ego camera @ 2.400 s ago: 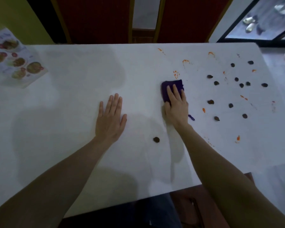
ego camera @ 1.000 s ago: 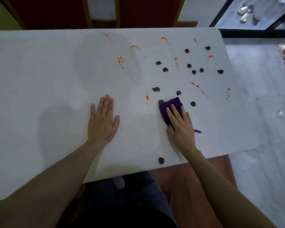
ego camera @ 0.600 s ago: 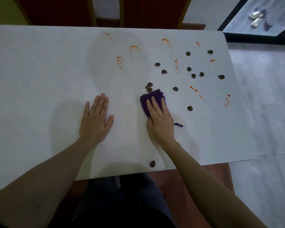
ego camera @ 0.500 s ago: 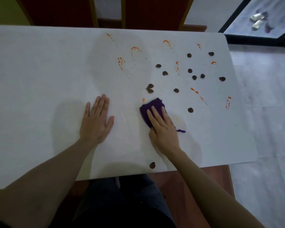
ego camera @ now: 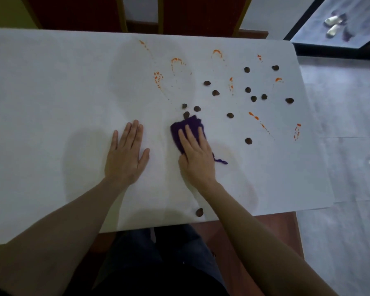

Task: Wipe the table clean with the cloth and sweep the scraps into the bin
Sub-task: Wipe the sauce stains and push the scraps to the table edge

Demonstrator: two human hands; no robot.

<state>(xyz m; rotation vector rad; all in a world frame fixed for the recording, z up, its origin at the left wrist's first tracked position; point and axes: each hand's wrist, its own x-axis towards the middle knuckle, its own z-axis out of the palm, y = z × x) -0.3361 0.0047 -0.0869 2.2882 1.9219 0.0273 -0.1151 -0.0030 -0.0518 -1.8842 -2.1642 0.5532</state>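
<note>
A purple cloth (ego camera: 188, 127) lies on the white table (ego camera: 51, 86), pressed flat under the fingers of my right hand (ego camera: 195, 155). Three dark scraps (ego camera: 186, 114) sit bunched just beyond the cloth's far edge. Several more dark scraps (ego camera: 253, 98) and orange smears (ego camera: 176, 60) are scattered over the table's right half. One scrap (ego camera: 199, 212) lies near the front edge by my right forearm. My left hand (ego camera: 126, 154) rests flat on the table, fingers spread, to the left of the cloth. No bin is in view.
Red chair backs (ego camera: 201, 13) stand behind the far edge. The table's right edge (ego camera: 316, 133) drops to grey floor (ego camera: 350, 167). A brown seat (ego camera: 273, 229) shows under the front edge, next to my legs.
My right hand slid the cloth left, then forward, pushing scraps into a small cluster ahead of it. An orange spot near the cloth is gone. My left hand stayed planted.
</note>
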